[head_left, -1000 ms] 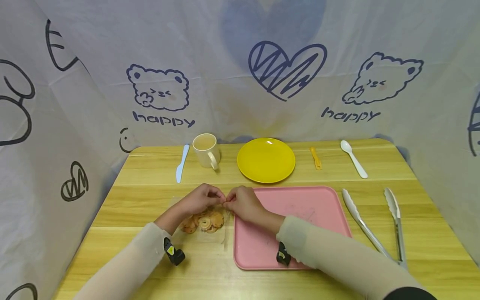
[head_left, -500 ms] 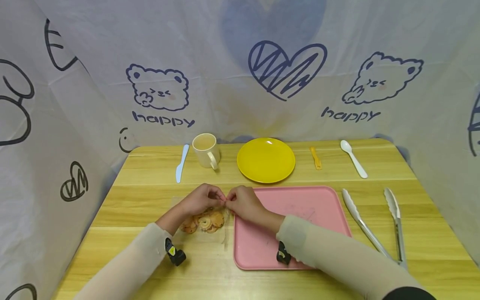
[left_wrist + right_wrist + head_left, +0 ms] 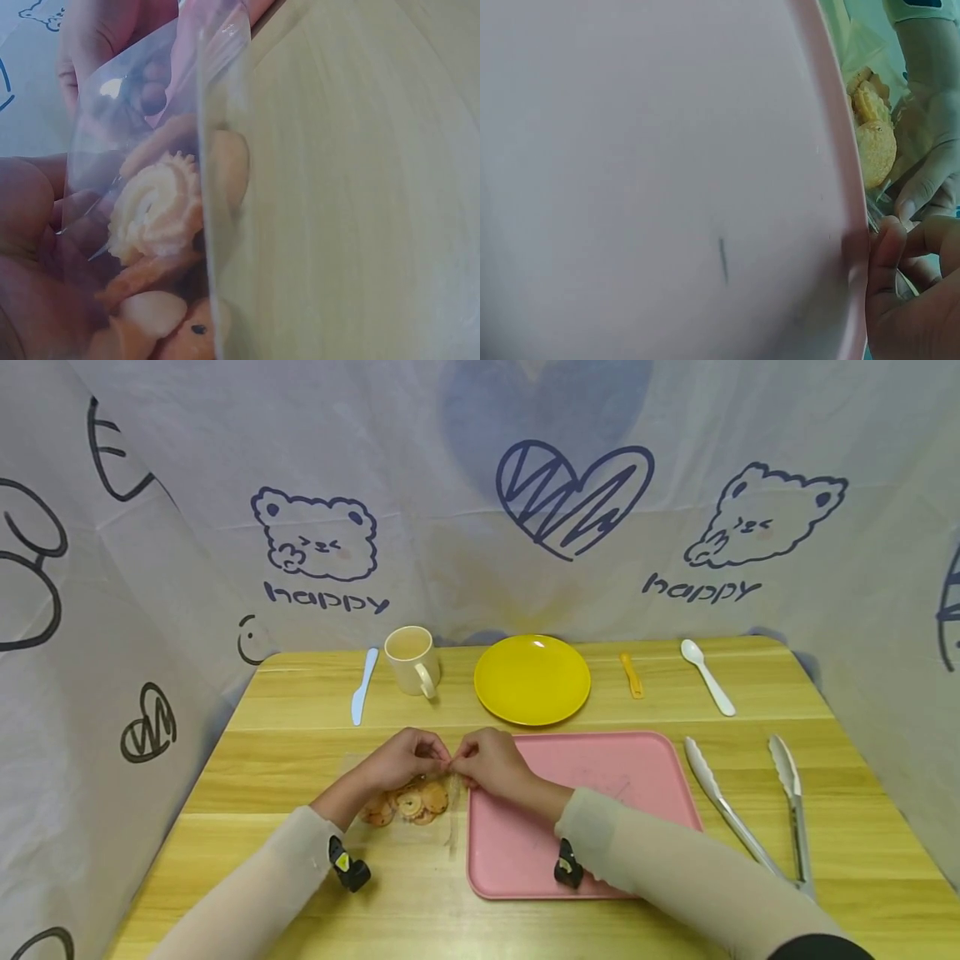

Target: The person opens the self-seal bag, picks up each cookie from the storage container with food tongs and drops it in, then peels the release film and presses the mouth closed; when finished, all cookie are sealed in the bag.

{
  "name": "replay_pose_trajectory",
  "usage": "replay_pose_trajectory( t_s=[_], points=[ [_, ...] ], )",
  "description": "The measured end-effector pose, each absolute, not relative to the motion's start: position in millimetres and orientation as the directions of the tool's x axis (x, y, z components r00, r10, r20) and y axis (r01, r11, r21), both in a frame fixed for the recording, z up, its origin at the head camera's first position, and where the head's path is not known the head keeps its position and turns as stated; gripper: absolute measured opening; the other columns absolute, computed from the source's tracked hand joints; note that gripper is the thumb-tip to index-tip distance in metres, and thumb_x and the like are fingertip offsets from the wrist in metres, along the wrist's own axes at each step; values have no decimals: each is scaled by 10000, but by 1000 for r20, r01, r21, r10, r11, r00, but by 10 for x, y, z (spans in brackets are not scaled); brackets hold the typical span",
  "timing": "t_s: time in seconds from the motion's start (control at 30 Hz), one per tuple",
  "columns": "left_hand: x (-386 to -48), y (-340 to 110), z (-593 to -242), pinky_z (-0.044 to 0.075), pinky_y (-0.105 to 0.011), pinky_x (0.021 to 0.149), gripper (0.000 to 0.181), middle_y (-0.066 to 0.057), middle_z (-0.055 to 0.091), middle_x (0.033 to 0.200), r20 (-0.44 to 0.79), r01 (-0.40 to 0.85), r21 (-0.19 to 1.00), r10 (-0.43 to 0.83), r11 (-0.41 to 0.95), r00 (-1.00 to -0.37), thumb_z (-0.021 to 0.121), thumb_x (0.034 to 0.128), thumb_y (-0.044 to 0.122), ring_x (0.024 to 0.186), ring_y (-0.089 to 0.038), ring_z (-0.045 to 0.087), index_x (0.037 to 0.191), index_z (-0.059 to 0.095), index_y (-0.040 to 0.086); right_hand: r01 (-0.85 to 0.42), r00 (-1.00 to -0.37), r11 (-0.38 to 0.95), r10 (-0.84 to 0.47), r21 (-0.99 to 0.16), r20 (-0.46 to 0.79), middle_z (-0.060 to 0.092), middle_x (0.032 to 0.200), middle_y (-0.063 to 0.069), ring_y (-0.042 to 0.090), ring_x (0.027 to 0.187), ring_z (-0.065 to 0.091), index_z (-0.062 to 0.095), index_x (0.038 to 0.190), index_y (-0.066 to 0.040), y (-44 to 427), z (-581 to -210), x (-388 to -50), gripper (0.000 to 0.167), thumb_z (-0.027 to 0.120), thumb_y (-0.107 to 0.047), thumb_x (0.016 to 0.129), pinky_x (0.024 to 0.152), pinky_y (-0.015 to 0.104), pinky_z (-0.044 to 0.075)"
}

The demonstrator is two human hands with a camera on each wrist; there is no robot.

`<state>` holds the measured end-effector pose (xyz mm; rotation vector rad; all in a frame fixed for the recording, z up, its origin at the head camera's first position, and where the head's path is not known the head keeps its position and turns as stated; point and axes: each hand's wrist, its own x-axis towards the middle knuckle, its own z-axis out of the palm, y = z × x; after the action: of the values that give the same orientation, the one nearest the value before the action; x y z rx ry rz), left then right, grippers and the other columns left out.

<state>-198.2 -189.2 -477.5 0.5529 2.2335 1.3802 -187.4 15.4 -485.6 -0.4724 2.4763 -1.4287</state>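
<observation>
A clear plastic bag (image 3: 112, 97) of cookies (image 3: 411, 803) lies on the table, left of the pink tray (image 3: 585, 877). My left hand (image 3: 401, 760) pinches the bag's upper right edge from the left. Meeting it there, my right hand (image 3: 491, 764) pinches the same edge with thumb and forefinger, the fingertips of both hands almost touching. In the left wrist view, a swirled cookie (image 3: 157, 206) and others show through the film. The right wrist view has my right hand (image 3: 919, 289) beside the tray's rim, with cookies (image 3: 874, 142) beyond.
Along the back stand a light blue knife (image 3: 364, 687), a cream mug (image 3: 412, 660), a yellow plate (image 3: 532, 681), a small orange utensil (image 3: 632, 677) and a white spoon (image 3: 707, 677). Metal tongs (image 3: 750, 835) lie spread right of the tray. A printed cloth hangs behind the table.
Both hands stay at the bag's edge with hardly any movement. The bag, tray and other items keep their places.
</observation>
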Motion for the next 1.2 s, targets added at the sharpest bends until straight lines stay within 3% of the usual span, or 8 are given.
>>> replay_pose_trajectory(
  t_s=[0.33,0.67,1.2],
  points=[
    [-1978,-1898,-4790,508,-244,741,113,-206,731,977,-188,73,905,546,420,-816,593,1007,-26,835,-175,624,1013,691,-81,-85,-905,330,-421,-940,-66,716,686,161,175,545,638,757,875,43,241,-4837,-1817,99,662,39,899,549,303,579],
    [-1962,-1889,-4814,508,-237,731,117,-187,708,933,-168,96,906,556,413,-814,590,1012,-15,812,-162,599,1006,684,-84,-60,-898,309,-432,-949,-84,727,717,142,143,580,646,748,896,57,294,-4844,-1784,77,687,19,923,570,268,576],
    [-1950,-1881,-4862,487,-232,725,94,-139,686,903,-152,123,885,528,450,-835,587,1030,-7,805,-159,576,991,664,-43,-51,-858,279,-503,-959,-101,745,835,158,165,640,680,753,915,55,393,-4769,-1618,92,668,28,935,615,311,597]
  ],
)
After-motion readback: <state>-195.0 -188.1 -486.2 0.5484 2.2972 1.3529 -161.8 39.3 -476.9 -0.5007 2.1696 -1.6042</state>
